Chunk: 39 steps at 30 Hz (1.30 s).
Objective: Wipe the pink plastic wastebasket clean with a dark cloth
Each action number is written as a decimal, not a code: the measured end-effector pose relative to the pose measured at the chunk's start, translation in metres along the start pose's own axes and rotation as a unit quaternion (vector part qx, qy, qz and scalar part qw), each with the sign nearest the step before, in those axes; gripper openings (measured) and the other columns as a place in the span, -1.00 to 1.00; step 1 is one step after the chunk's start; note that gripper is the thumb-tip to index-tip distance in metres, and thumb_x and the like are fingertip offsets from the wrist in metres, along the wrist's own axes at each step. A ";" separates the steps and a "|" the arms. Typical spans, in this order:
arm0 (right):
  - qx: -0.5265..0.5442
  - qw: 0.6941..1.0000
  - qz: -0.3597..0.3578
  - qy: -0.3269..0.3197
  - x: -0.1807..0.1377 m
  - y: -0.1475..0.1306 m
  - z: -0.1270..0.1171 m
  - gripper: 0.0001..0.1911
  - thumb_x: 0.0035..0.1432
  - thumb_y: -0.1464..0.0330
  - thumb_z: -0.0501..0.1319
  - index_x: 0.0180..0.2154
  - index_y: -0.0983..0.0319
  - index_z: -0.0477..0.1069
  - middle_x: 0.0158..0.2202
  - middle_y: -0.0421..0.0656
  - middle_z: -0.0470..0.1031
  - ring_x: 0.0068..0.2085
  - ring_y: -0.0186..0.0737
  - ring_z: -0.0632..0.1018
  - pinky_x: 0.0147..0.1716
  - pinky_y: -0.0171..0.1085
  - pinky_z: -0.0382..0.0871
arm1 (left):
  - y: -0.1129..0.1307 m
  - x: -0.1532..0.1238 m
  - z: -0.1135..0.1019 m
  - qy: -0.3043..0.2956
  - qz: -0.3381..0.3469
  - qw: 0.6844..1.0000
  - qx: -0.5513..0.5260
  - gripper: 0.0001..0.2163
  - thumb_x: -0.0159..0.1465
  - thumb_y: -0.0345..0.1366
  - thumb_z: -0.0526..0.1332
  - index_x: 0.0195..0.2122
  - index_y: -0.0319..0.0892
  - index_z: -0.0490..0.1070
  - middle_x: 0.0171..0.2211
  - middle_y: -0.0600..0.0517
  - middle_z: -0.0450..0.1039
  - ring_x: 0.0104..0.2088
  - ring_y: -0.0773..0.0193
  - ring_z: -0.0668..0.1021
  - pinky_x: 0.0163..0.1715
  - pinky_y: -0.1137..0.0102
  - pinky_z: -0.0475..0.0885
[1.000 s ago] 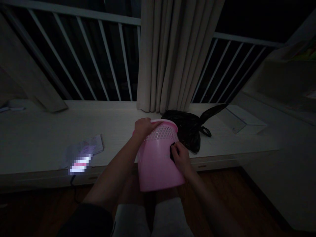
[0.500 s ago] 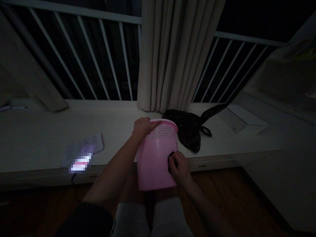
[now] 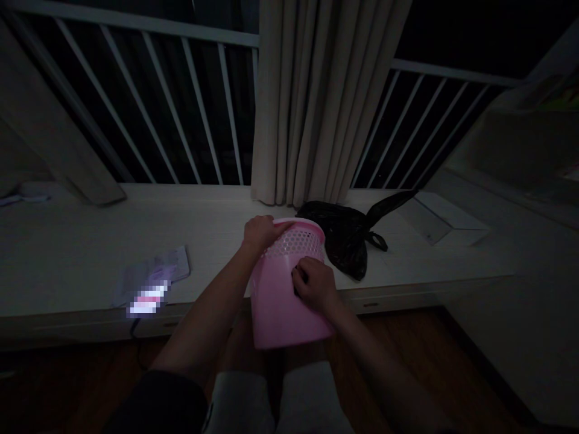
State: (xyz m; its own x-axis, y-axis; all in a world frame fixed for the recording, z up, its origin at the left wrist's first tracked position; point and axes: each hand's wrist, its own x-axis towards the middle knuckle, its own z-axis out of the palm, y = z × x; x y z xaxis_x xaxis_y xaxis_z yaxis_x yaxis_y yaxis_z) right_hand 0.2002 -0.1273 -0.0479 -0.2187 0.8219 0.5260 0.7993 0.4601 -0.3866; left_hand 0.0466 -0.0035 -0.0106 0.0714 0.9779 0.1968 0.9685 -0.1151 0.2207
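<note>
A pink plastic wastebasket [image 3: 280, 307] with a perforated band under its rim is tilted over my lap, at the edge of the white ledge. My left hand [image 3: 261, 234] grips its rim at the upper left, fingers curled over the edge. Against the basket's side, my right hand [image 3: 316, 282] is closed around a small black pad [image 3: 296, 286], mostly hidden by the fingers. Whether the pad is cloth or sponge I cannot tell. Just beyond the basket, a knotted black plastic bag [image 3: 348, 235] lies on the ledge.
The white ledge [image 3: 217, 223] spans the view below a curtain [image 3: 307, 108] and white railings [image 3: 194, 102]. At the left lie papers [image 3: 176, 262] and a bright, blurred-out device with a cord. A white box [image 3: 446, 220] stands at the right. The light is dim.
My right hand has moved up and left across the basket's side with the black pad. The left hand and the basket have stayed nearly in place.
</note>
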 end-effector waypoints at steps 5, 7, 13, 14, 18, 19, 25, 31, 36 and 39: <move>0.031 0.998 0.055 0.018 0.019 0.011 0.004 -0.75 0.13 0.34 0.06 -0.57 0.17 0.10 -0.56 -0.26 0.24 -0.48 -0.30 0.28 -0.44 -0.30 0.04 | -0.001 0.001 -0.001 -0.008 -0.008 1.000 0.003 -0.12 0.11 0.43 -0.22 -0.15 -0.28 0.54 -0.23 -0.28 0.56 -0.17 -0.06 0.57 -0.23 0.23 0.40; 0.048 0.995 0.081 0.030 0.022 0.016 0.005 -0.75 0.14 0.33 0.04 -0.56 0.16 0.07 -0.56 -0.27 0.21 -0.47 -0.30 0.28 -0.44 -0.30 0.04 | 0.000 0.003 -0.001 -0.012 -0.006 1.000 0.007 -0.12 0.10 0.43 -0.22 -0.16 -0.27 0.54 -0.24 -0.27 0.56 -0.17 -0.07 0.57 -0.24 0.24 0.40; 0.076 0.986 0.145 0.034 0.016 0.025 0.005 -0.75 0.17 0.29 0.01 -0.53 0.16 0.06 -0.55 -0.29 0.18 -0.48 -0.30 0.26 -0.44 -0.30 0.02 | -0.001 0.004 0.000 -0.013 -0.005 1.000 0.001 -0.10 0.07 0.46 -0.22 -0.18 -0.25 0.56 -0.24 -0.26 0.56 -0.18 -0.08 0.57 -0.25 0.23 0.40; 0.083 0.984 0.151 0.033 0.013 0.026 0.005 -0.75 0.18 0.28 0.01 -0.53 0.16 0.06 -0.54 -0.29 0.18 -0.48 -0.30 0.26 -0.44 -0.30 0.02 | -0.002 0.003 -0.001 -0.016 -0.007 1.000 0.002 -0.10 0.07 0.46 -0.22 -0.18 -0.25 0.56 -0.24 -0.26 0.56 -0.17 -0.08 0.57 -0.25 0.23 0.40; 0.131 0.974 0.180 0.047 -0.010 0.031 0.006 -0.73 0.20 0.24 -0.01 -0.52 0.15 0.07 -0.54 -0.30 0.18 -0.47 -0.30 0.26 -0.44 -0.30 0.05 | -0.002 0.002 -0.002 -0.021 -0.017 1.000 -0.002 -0.10 0.06 0.46 -0.21 -0.20 -0.27 0.56 -0.23 -0.27 0.56 -0.18 -0.08 0.57 -0.26 0.22 0.39; 0.147 0.969 0.191 0.055 -0.017 0.032 0.007 -0.72 0.20 0.22 -0.01 -0.53 0.15 0.08 -0.54 -0.30 0.18 -0.47 -0.31 0.25 -0.45 -0.31 0.05 | -0.002 0.002 -0.003 -0.020 -0.019 1.000 -0.004 -0.10 0.06 0.46 -0.21 -0.21 -0.27 0.56 -0.24 -0.28 0.56 -0.18 -0.08 0.57 -0.26 0.22 0.39; 0.201 0.947 0.237 0.080 -0.061 0.030 0.008 -0.68 0.24 0.17 -0.03 -0.52 0.14 0.08 -0.58 -0.31 0.18 -0.51 -0.31 0.25 -0.50 -0.31 0.09 | 0.000 0.003 0.001 -0.002 -0.007 1.000 -0.011 -0.11 0.07 0.46 -0.20 -0.20 -0.26 0.56 -0.25 -0.27 0.56 -0.18 -0.08 0.57 -0.26 0.22 0.39; 0.139 0.972 0.174 0.080 -0.080 0.009 0.001 -0.72 0.26 0.28 -0.02 -0.52 0.15 0.08 -0.56 -0.30 0.17 -0.51 -0.32 0.28 -0.49 -0.31 0.09 | 0.004 0.002 -0.001 0.002 -0.003 1.000 -0.002 -0.11 0.07 0.46 -0.21 -0.19 -0.24 0.57 -0.26 -0.24 0.56 -0.19 -0.05 0.56 -0.25 0.24 0.40; 0.041 0.995 0.067 0.065 -0.075 -0.016 -0.002 -0.75 0.21 0.37 0.03 -0.53 0.17 0.12 -0.53 -0.24 0.22 -0.46 -0.30 0.29 -0.44 -0.29 0.07 | 0.003 0.002 -0.001 -0.001 -0.008 1.000 0.005 -0.12 0.09 0.45 -0.21 -0.17 -0.24 0.56 -0.24 -0.24 0.55 -0.18 -0.03 0.56 -0.23 0.26 0.40; 0.000 0.999 0.016 0.031 -0.065 -0.027 -0.003 -0.78 0.15 0.41 0.06 -0.54 0.18 0.16 -0.53 -0.21 0.27 -0.45 -0.28 0.30 -0.43 -0.26 0.05 | 0.002 0.002 0.000 0.000 -0.010 1.000 0.004 -0.10 0.07 0.46 -0.23 -0.17 -0.25 0.55 -0.24 -0.25 0.55 -0.17 -0.05 0.56 -0.23 0.26 0.39</move>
State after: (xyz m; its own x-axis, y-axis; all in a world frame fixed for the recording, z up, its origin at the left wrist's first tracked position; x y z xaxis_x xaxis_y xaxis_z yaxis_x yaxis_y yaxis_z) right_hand 0.1947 -0.1947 -0.0693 -0.1588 0.8136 0.5593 0.8048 0.4348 -0.4040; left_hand 0.0486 -0.0017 -0.0096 0.0527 0.9797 0.1933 0.9715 -0.0951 0.2173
